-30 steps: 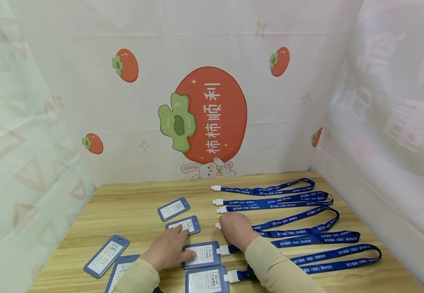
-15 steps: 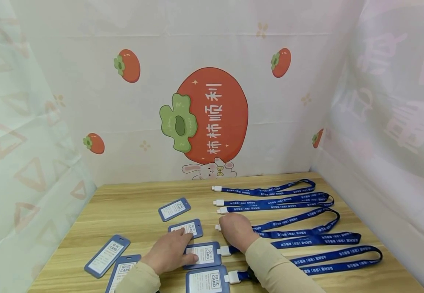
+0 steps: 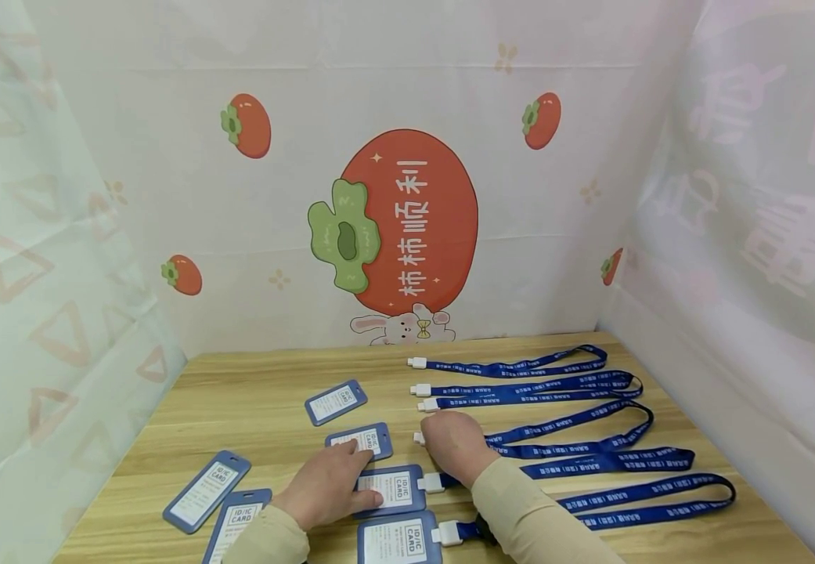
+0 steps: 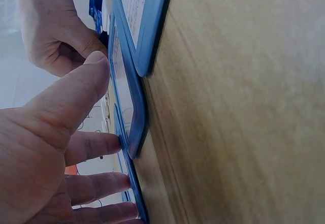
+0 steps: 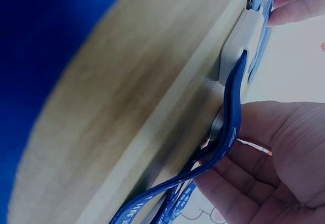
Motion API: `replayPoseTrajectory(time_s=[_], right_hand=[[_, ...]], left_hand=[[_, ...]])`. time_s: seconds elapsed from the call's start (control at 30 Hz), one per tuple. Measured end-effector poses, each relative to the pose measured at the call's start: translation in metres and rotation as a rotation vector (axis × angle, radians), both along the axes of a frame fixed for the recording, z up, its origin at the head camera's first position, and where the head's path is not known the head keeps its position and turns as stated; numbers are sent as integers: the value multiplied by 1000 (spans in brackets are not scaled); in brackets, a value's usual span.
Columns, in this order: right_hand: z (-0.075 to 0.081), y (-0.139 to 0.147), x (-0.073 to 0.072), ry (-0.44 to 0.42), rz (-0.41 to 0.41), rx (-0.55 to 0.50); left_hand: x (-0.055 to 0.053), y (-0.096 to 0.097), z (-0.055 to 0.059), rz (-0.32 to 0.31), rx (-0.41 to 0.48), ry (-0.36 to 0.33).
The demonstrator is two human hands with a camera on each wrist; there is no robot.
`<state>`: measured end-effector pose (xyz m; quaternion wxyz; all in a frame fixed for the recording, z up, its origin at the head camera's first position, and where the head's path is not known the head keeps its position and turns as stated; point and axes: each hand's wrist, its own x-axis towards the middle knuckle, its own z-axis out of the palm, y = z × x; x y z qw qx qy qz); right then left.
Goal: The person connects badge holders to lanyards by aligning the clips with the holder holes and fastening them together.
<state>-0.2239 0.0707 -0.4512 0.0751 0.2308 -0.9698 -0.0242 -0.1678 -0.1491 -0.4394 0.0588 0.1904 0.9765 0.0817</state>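
Note:
My left hand (image 3: 329, 482) lies with extended fingers on a blue ID card holder (image 3: 380, 442); its thumb reaches over a second card holder (image 3: 402, 487). That second holder is joined by a white clip (image 3: 432, 482) to a blue lanyard. My right hand (image 3: 458, 446) has curled fingers and pinches another blue lanyard just behind its white clip (image 3: 418, 438). In the right wrist view, a blue strap (image 5: 231, 102) runs from a white clip (image 5: 236, 49) past the right fingers, partly hiding their hold. The held clip and the first holder lie apart.
Nearest me is another card holder (image 3: 400, 540) clipped to its lanyard. Loose card holders lie at left (image 3: 207, 492) and farther back (image 3: 335, 402). Several lanyards (image 3: 520, 388) stretch across the right of the wooden table (image 3: 252, 376). Printed cloth walls (image 3: 238, 235) enclose it.
My left hand has slid the touched card holder slightly right and nearer me, toward the held clip. The right hand stays at the lanyard.

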Motion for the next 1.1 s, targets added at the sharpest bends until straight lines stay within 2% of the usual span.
replayPoseTrajectory(time_s=[0.37,1.1], right_hand=[[0,-3,3,17,-6,46],[0,-3,4,13,9,24]], left_hand=[[0,1,-1,8,1,1],[0,3,-3,0,-1,19]])
